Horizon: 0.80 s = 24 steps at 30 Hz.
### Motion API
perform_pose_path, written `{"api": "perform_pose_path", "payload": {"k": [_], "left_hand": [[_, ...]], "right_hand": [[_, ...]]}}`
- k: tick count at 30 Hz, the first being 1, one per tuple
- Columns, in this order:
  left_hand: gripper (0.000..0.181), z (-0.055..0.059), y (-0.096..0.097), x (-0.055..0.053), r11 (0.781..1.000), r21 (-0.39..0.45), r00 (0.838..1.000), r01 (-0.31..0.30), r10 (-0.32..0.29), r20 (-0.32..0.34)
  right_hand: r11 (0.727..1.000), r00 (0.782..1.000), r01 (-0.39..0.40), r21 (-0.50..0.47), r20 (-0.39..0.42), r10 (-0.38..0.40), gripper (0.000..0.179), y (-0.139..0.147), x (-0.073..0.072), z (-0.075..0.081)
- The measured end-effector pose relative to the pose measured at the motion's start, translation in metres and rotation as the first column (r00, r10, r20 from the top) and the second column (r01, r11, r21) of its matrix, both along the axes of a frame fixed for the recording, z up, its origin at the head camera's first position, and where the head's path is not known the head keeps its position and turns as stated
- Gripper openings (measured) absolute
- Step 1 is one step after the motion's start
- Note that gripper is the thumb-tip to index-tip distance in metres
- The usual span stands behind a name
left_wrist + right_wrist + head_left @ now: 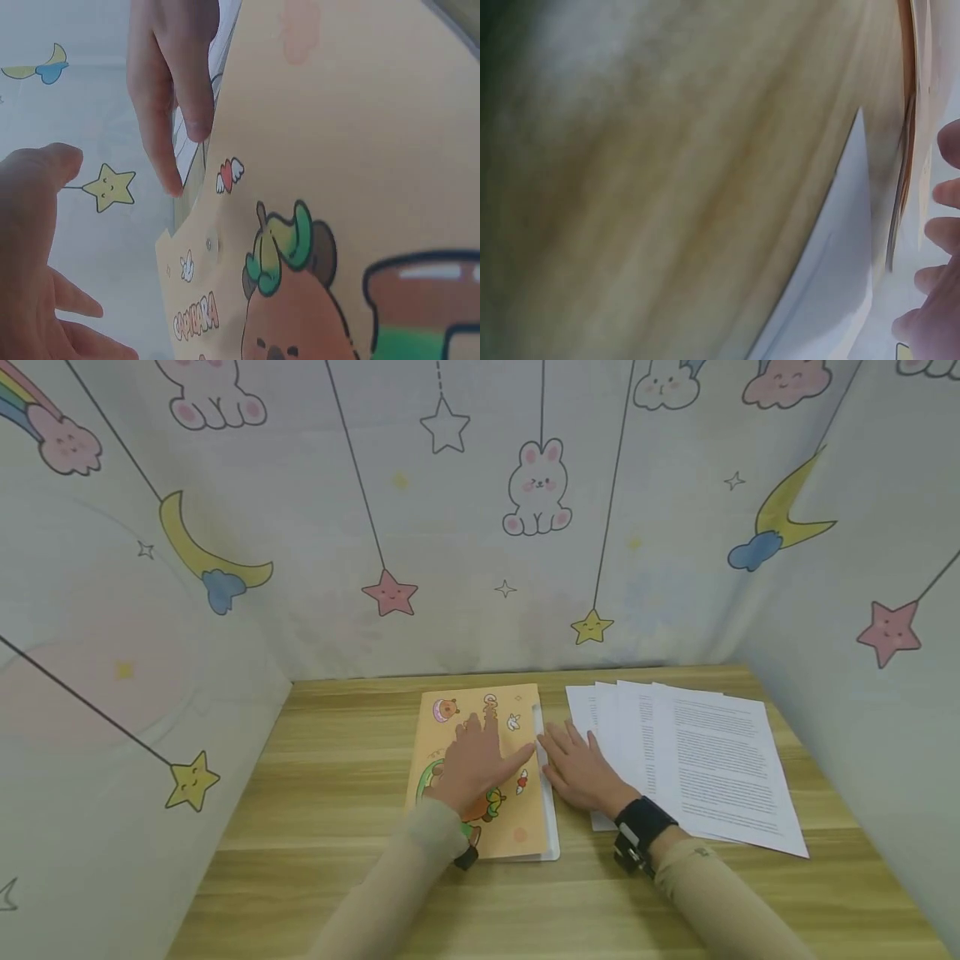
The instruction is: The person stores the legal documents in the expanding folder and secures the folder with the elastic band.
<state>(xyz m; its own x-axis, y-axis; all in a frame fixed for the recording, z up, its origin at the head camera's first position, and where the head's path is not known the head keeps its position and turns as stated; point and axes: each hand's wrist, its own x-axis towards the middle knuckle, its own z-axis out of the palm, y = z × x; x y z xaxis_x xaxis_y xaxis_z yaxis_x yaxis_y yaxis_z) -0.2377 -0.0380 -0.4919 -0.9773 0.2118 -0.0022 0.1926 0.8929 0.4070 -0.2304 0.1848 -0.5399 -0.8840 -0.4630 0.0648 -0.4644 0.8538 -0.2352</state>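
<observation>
A tan folder printed with cartoon capybaras lies on the table, its white inner edge showing along the right side. Over its cover is my left hand, fingers spread and straight. The left wrist view shows that hand at the left, beside the lettered part of the cover. My right hand is at the folder's right edge, between it and the printed papers, with extended fingers. In the right wrist view its fingers show at the right border; whether they touch the folder, I cannot tell.
Several overlapping white sheets fan out right of the folder. The wood-grain table continues to the left and in front. A pale curtain with hanging stars, moons and rabbits encloses the back and sides. Dark bands circle the wrists.
</observation>
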Motion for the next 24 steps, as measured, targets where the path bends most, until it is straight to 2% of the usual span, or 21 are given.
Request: {"api": "perform_pose_path", "payload": {"k": [11, 19, 24], "left_hand": [[0.096, -0.003, 0.033, 0.003, 0.988, -0.150, 0.997, -0.038, 0.047, 0.057], [0.102, -0.003, 0.052, 0.007, 0.951, -0.298, 0.993, -0.088, 0.105, 0.044], [0.108, -0.006, 0.059, 0.005, 0.912, -0.394, 0.992, -0.113, 0.126, 0.007]], "right_hand": [[0.997, 0.996, -0.040, 0.061, 0.083, 0.034, 0.054, -0.001, -0.001, 0.001], [0.996, 0.994, -0.058, 0.073, 0.097, 0.050, 0.056, -0.001, -0.002, 0.005], [0.996, 0.990, -0.057, 0.075, 0.131, 0.047, 0.058, -0.001, -0.003, 0.006]]}}
